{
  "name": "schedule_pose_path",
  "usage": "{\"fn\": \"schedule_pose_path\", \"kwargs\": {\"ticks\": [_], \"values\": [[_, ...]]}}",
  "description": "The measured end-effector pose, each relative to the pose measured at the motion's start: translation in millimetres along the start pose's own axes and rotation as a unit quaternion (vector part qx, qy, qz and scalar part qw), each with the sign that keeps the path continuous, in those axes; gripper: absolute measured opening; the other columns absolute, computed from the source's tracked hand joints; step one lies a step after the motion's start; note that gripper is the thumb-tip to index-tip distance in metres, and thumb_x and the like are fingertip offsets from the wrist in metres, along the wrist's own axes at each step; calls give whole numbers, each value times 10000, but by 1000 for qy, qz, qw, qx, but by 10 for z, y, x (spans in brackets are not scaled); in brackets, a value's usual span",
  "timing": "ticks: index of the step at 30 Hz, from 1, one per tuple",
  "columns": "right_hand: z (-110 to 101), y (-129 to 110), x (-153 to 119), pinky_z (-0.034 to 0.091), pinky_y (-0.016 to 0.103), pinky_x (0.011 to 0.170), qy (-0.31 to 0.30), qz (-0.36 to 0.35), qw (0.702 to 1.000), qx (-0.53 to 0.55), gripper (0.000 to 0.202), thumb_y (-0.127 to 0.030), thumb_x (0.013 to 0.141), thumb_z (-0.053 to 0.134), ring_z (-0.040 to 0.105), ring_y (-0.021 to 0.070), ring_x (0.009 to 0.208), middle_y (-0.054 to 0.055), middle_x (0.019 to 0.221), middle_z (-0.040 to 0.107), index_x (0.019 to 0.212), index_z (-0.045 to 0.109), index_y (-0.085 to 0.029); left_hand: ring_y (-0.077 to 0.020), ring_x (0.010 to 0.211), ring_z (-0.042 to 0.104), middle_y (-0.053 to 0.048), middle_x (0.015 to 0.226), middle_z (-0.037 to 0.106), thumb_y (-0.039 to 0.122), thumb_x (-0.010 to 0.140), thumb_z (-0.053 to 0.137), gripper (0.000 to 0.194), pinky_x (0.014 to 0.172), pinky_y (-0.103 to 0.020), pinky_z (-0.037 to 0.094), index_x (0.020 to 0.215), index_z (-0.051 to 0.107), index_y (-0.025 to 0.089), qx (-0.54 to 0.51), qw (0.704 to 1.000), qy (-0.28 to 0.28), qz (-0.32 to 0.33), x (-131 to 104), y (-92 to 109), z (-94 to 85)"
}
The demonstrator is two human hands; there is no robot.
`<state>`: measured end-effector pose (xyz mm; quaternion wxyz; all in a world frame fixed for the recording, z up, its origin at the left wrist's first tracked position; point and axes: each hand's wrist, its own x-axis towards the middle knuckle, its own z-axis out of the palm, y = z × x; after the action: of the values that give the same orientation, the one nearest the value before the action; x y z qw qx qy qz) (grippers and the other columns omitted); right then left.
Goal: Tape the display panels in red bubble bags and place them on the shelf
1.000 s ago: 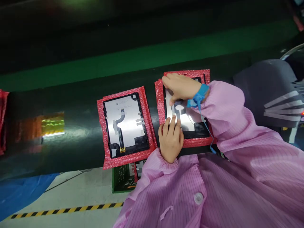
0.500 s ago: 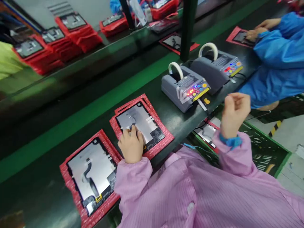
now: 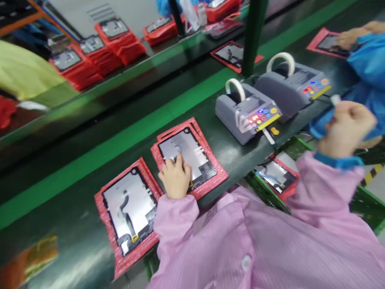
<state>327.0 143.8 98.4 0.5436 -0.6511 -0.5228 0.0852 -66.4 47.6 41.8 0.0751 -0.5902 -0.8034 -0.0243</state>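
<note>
My left hand (image 3: 176, 176) rests on the silver-backed panel (image 3: 195, 160) lying on red bubble wrap, its index finger stretched toward the dark flex cable. Raised at the right, past the tape machines, my right hand (image 3: 349, 126) is closed, with a small white piece of tape (image 3: 335, 99) at its fingertips. Left of my left hand lies a second silver panel (image 3: 132, 208) with a curved black cable and a yellow-framed connector. From the nearer tape dispenser (image 3: 246, 112) a white strip (image 3: 268, 136) sticks out at the front.
Another tape dispenser (image 3: 294, 88) stands behind the first. At the right, a person's hands (image 3: 355, 36) work on another panel. A green crate (image 3: 369, 208) with a wrapped panel (image 3: 278, 174) sits below the bench edge. Red-wrapped stacks (image 3: 120, 44) line the far shelf beside a green post (image 3: 254, 36).
My right hand has moved right, away from my body, and a white piece now shows at its fingertips. My left hand stays on the panel. The camera view has shifted left.
</note>
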Motion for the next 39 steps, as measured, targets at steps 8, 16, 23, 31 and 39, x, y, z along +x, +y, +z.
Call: {"fn": "schedule_pose_path", "kwargs": {"ticks": [8,16,23,31,39], "values": [[1261,-1574,-1126,388,274,566,-469,61,865,168,256,-410,818,696,489,109,579,-6,663,583,732,619,-181,-298,977,567,-149,1126,573,302,929,459,541,864,-423,373,1461,517,221,-40,999,-35,6,87,-62,0],[2669,-1438,-1316,394,274,601,-570,9,821,32,167,-244,847,611,555,137,629,24,660,645,700,621,-167,-272,904,552,-119,1044,564,301,922,478,546,815,-412,372,1460,514,209,-90,995,-43,9,94,-109,2],[2665,-1528,-1318,380,289,650,-556,-35,829,-45,140,-227,842,623,566,146,652,33,721,681,719,653,-166,-259,910,550,-100,1008,567,294,925,485,538,838,-416,372,1456,525,216,-106,993,-43,7,98,-128,15],[2667,-1534,-1355,379,299,678,-539,-93,834,-66,140,-171,838,599,556,151,680,37,747,667,699,623,-172,-261,911,551,-107,1017,571,292,919,493,537,847,-424,380,1448,530,207,-116,992,-56,1,110,-125,-8],[2678,-1510,-1449,439,353,743,-509,-155,841,-97,170,-170,862,566,585,198,758,73,819,648,694,547,-188,-272,912,552,-111,1018,563,291,920,486,545,846,-441,387,1458,520,206,-114,992,-60,-3,110,-114,-9]]}}
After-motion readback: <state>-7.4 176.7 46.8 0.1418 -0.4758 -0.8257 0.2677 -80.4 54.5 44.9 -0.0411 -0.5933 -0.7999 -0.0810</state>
